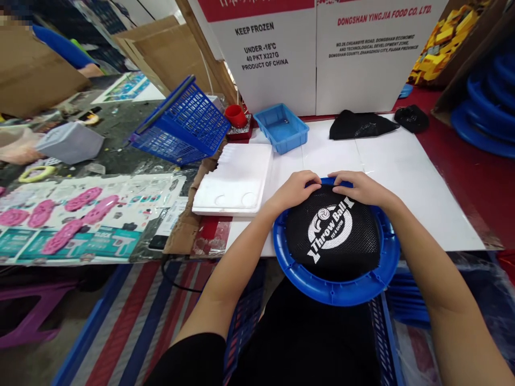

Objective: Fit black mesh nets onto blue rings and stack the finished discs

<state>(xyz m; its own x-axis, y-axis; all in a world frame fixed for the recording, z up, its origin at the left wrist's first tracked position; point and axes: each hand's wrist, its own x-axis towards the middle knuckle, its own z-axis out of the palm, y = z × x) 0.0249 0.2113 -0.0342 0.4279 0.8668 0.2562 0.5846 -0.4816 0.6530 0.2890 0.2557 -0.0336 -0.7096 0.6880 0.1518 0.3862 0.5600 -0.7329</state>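
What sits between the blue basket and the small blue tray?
A red cup stands between the blue basket and the small blue tray, as the head view shows.

White board tabletop [402,177] under the grip, red surface [483,187] off to the right. Beyond the grip: wall of white printed cartons [281,53], with a small blue tray [281,128] and a red cup [235,115] at their foot. Just left: white foam tray [237,179]. Back-left: tilted blue basket [181,123]. Far left: printed card sheets [80,214]. Below-left: striped floor mat [132,321], purple stool [28,321].
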